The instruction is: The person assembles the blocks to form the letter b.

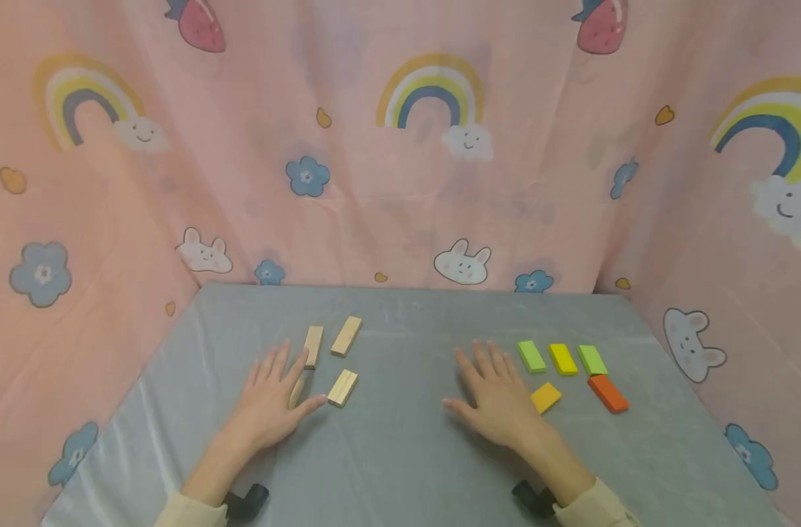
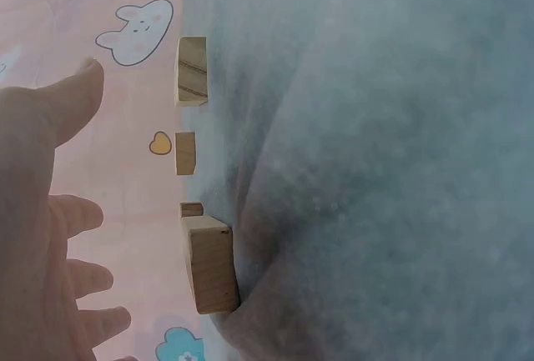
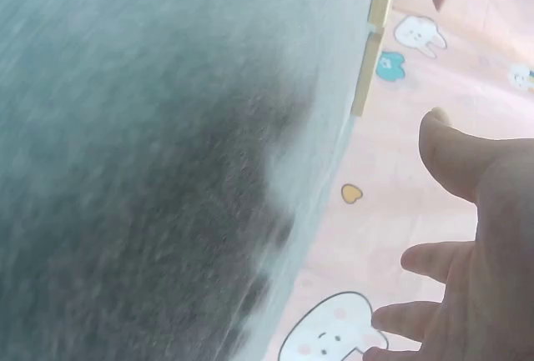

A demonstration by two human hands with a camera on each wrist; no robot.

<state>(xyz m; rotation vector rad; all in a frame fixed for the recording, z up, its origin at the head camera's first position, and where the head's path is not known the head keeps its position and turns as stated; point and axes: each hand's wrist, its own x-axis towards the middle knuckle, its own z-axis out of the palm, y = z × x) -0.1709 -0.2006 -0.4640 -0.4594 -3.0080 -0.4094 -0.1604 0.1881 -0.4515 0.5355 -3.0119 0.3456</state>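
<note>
My left hand [image 1: 266,407] is spread, palm down, above the grey cloth on the left. Plain wooden blocks lie about it: one block [image 1: 313,347] by the index fingertip, another [image 1: 346,337] farther back, a third [image 1: 343,388] just right of the thumb tip. A further wooden block [image 1: 296,394] is partly hidden by this hand. In the left wrist view the hand [image 2: 37,203] holds nothing. My right hand [image 1: 499,404], also spread and holding nothing, hovers left of several coloured blocks. Nearest to it is an orange-yellow block [image 1: 547,397], partly covered by the hand.
Green blocks [image 1: 531,356] [image 1: 593,360] flank a yellow block [image 1: 563,359] in a row at right; a red-orange block [image 1: 608,394] lies in front. The grey cloth [image 1: 400,454] covers the table. A pink printed curtain [image 1: 400,219] stands behind and at both sides.
</note>
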